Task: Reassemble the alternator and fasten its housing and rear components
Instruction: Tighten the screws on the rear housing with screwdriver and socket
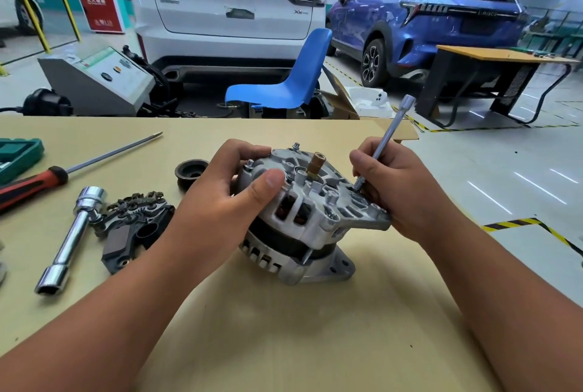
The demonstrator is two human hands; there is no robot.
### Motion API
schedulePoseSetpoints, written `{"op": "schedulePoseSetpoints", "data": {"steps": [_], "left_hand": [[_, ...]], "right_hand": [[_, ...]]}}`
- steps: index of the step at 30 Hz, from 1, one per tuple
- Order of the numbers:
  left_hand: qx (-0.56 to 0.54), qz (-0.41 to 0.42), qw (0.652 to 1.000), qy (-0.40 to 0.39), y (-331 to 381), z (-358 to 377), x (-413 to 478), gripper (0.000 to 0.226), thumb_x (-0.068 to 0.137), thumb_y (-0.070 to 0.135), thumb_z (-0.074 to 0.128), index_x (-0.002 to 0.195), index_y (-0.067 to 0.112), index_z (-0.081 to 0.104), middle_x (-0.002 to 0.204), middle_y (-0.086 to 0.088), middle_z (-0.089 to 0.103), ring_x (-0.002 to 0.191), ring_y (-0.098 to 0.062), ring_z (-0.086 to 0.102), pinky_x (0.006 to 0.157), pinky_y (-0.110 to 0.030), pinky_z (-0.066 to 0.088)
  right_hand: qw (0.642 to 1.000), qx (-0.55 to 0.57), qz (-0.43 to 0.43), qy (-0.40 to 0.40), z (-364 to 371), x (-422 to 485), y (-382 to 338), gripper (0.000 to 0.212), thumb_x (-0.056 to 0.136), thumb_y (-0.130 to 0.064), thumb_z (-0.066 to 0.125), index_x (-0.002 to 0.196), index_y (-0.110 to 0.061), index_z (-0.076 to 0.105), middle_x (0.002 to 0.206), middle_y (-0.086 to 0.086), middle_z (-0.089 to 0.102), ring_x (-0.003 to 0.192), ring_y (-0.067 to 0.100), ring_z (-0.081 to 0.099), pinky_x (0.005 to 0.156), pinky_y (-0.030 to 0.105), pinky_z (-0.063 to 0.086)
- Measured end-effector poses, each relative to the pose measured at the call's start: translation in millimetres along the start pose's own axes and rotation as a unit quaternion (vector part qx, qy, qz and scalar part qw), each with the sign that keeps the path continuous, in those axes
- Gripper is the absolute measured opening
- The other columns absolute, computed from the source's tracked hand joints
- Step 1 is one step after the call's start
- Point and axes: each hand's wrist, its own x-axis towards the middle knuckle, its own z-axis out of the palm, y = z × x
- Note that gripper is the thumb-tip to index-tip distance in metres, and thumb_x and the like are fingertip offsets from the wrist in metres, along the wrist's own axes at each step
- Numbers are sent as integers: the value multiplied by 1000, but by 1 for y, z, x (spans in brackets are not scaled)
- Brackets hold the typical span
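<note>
The silver alternator [303,218] lies tilted on the cardboard-covered table [284,328], rear housing up, with a brown slip-ring stub at its top. My left hand [227,196] grips its left side, thumb on the housing. My right hand [394,183] holds a thin socket driver [389,136], whose lower tip sits on a bolt at the housing's right rim. The black rectifier and rear cover parts [132,227] lie apart on the left.
A chrome socket wrench [69,240] and a red-handled screwdriver [63,171] lie left of the alternator. A black pulley [191,172] sits behind my left hand, a green tool case [19,155] at the far left. Beyond the table are a blue chair [293,79] and parked cars.
</note>
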Motion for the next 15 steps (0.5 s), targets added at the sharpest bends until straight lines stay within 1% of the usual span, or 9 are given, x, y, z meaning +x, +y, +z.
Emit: {"op": "schedulePoseSetpoints", "data": {"steps": [2, 4, 6, 7, 8, 9, 11, 13, 15], "left_hand": [[-1, 9, 1000, 9, -1, 1, -1, 47, 73, 76, 70, 112, 50, 65, 104, 12, 78, 92, -12, 79, 71, -28, 60], [0, 18, 1000, 16, -5, 1, -2, 40, 76, 67, 66, 111, 48, 64, 107, 13, 77, 91, -12, 78, 69, -25, 61], [-10, 20, 1000, 14, -7, -4, -3, 41, 77, 61, 64, 116, 48, 63, 108, 17, 73, 91, -11, 78, 69, -24, 61], [-11, 19, 1000, 10, -8, -6, -4, 46, 76, 59, 62, 121, 49, 62, 108, 19, 70, 93, -10, 77, 69, -25, 61], [-9, 18, 1000, 7, -9, -9, -4, 52, 74, 57, 61, 125, 51, 61, 112, 17, 66, 96, -11, 76, 71, -27, 61], [-12, 16, 1000, 6, -11, -12, -3, 57, 72, 55, 60, 129, 51, 61, 118, 11, 63, 100, -14, 76, 75, -31, 62], [-43, 11, 999, 4, -12, -14, -3, 61, 70, 48, 60, 131, 45, 65, 125, -4, 61, 106, -29, 76, 81, -47, 65], [-74, 12, 997, 7, -12, -14, -2, 53, 73, 43, 61, 125, 36, 71, 124, -18, 64, 107, -39, 75, 87, -64, 63], [-101, 8, 995, 15, -13, -16, -1, 44, 77, 42, 64, 118, 31, 74, 123, -28, 66, 106, -45, 75, 92, -72, 58]], "right_hand": [[1000, -9, -7, 0, 0, -1, -2, 25, 93, -36, 65, 72, -23, 61, 68, 6, 49, 50, 11, 41, 48, 22, 38], [1000, -16, -14, 0, 1, -3, -5, 28, 92, -37, 66, 74, -17, 60, 67, 7, 48, 50, 11, 42, 47, 22, 39], [999, -12, -27, -12, 3, -5, -9, 31, 89, -40, 69, 75, -15, 59, 67, 8, 47, 50, 13, 42, 46, 23, 39], [999, -9, -35, -23, 3, -6, -11, 31, 87, -43, 70, 74, -17, 60, 66, 8, 48, 50, 13, 42, 46, 23, 38], [998, -9, -44, -37, 2, -8, -13, 28, 85, -44, 70, 73, -20, 61, 65, 5, 49, 50, 13, 43, 46, 24, 38], [997, -12, -56, -54, 1, -9, -16, 25, 84, -43, 70, 74, -21, 62, 63, 1, 50, 51, 13, 44, 46, 24, 39], [993, -23, -75, -93, -2, -11, -20, 19, 85, -37, 70, 80, -19, 65, 64, -3, 54, 53, 13, 49, 47, 25, 43], [987, -19, -88, -131, -5, -14, -25, 9, 85, -30, 68, 86, -21, 70, 67, -3, 57, 56, 14, 53, 50, 27, 47], [984, -5, -95, -150, -6, -16, -28, 11, 84, -25, 66, 89, -23, 75, 68, -1, 59, 57, 14, 55, 51, 26, 49]]}}
